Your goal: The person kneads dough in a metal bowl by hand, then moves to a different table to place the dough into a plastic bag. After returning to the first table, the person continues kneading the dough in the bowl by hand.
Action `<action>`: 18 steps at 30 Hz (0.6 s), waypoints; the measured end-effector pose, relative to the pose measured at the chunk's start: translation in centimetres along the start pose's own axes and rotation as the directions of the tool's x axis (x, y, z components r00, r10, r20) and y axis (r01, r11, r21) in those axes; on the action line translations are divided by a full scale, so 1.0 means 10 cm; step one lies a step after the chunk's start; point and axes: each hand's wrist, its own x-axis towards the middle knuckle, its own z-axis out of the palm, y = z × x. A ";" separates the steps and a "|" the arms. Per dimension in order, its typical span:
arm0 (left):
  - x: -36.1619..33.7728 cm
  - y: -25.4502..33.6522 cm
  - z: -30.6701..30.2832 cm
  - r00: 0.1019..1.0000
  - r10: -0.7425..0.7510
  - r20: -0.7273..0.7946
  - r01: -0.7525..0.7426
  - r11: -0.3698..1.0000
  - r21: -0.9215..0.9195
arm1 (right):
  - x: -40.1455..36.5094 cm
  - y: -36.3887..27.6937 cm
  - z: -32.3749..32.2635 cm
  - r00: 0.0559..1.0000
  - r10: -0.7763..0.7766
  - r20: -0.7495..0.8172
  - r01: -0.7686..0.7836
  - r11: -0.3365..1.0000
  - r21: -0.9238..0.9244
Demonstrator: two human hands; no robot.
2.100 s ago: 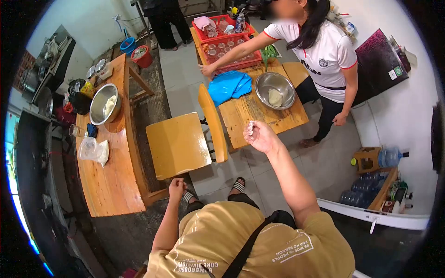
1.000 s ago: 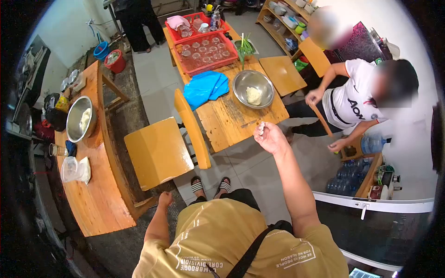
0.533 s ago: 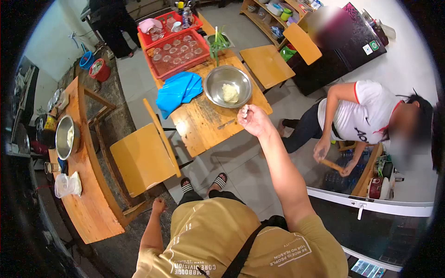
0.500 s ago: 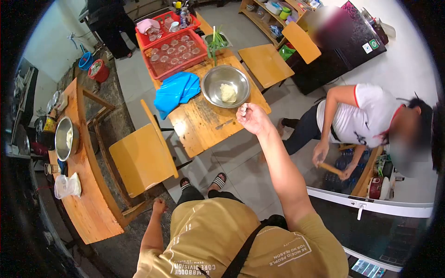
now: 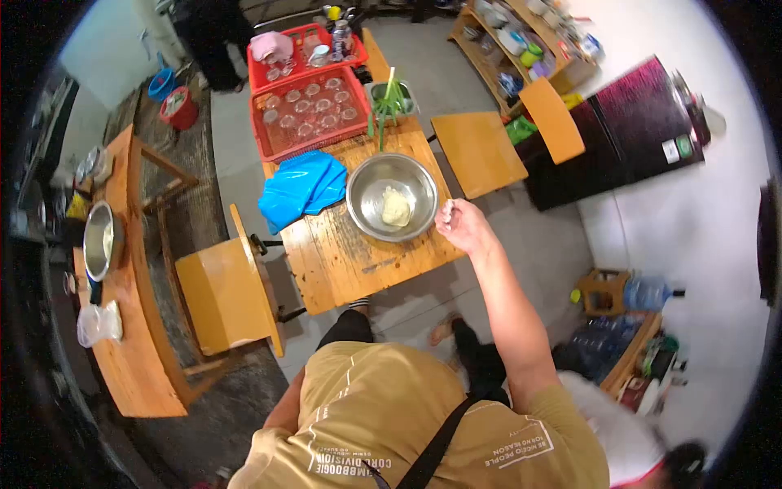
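Note:
A steel mixing bowl (image 5: 358,218) stands near the front right of the wooden table (image 5: 326,273). In it lies a pale lump of dough (image 5: 396,209). Just right of the rim is my right hand (image 5: 462,226), its fingers curled, with whitish dough-like bits on the fingertips. Whether it grips anything inside is hidden. Only part of my left forearm (image 5: 285,412) shows beside my shirt; the left hand is out of sight. Blue plastic sheeting (image 5: 303,189) lies crumpled left of the bowl.
Red crates (image 5: 269,147) with several upturned glasses stand behind the bowl. Spring onions (image 5: 391,102) rest in a metal tray. Chairs (image 5: 224,297) flank the table. Another person's pale shirt (image 5: 611,428) shows behind my right arm. A side table (image 5: 142,326) holds a second bowl (image 5: 98,265).
My body has moved closer to the table, and my right hand stays by the bowl's rim. My left hand has gone out of view. The person at right now appears lower, behind my shoulder.

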 end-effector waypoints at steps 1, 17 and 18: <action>0.11 0.08 0.03 1.000 0.015 0.002 -0.015 1.000 -0.013 | 0.06 -0.08 0.00 0.998 0.036 -0.045 -0.035 0.999 0.015; 0.81 1.80 0.27 0.842 -0.538 -0.036 0.152 0.300 -0.942 | 1.66 -0.72 0.14 0.806 0.591 0.022 -0.545 0.757 -0.361; 0.81 2.00 0.30 0.789 -0.609 -0.081 0.091 0.247 -0.965 | 1.81 -0.70 0.12 0.764 0.645 0.029 -0.578 0.703 -0.414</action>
